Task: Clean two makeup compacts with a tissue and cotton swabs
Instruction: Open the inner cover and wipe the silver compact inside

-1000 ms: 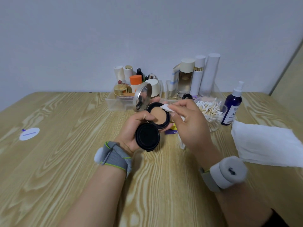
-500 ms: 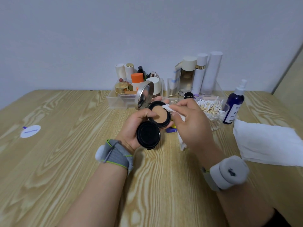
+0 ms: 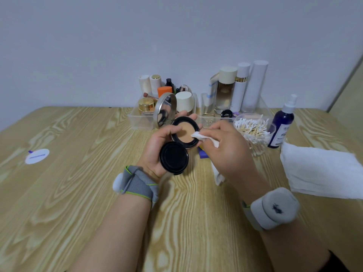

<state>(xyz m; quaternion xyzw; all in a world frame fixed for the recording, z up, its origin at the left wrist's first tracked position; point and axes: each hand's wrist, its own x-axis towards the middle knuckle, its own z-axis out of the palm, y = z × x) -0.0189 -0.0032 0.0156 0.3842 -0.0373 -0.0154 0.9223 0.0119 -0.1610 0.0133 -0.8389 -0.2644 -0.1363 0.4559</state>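
Open compact (image 3: 184,132) held up above table (image 3: 68,193), centre of view, tan powder pan facing up toward head cam. Mirror lid (image 3: 164,109) swung up and back at far left, black inner flap (image 3: 173,158) hanging down toward wrist — prob. folded out so pan rim stays reachable.

Cradled in left hand (image 3: 157,152): thumb curled over near-left rim, fingertips (image 3: 193,116) poking past far rim, so clamped from both sides, steady for wiping. Tilted toward right hand, prob. for access.

Tissue (image 3: 200,136) pinched in right hand (image 3: 225,148), folded into small white point, tip touching right edge of pan at rim. Rest of fingers curled in, pressed together around wad; tail of tissue hanging below hand down to table. Judged: rim wipe in progress, folded corner used for narrow groove.

Counts:
- compacts seen for certain: 1; 2nd not identifiable w/ confidence.
- tissue in hand: 1; folded white cloth/towel (image 3: 322,171) at right: 1, near right wrist.
- swab jar (image 3: 252,134): 1, clear, just beyond right hand, close for next step; swabs too many to count.
- blue spray bottle (image 3: 281,128): 1, just right of jar.
- clear organiser trays (image 3: 137,120): approx. 2, against wall, full of bottles/jars; tall white-capped ones at right: 3.
- round white sticker (image 3: 37,156): 1, far left, well apart.
- wrist bands: 2, one per wrist.
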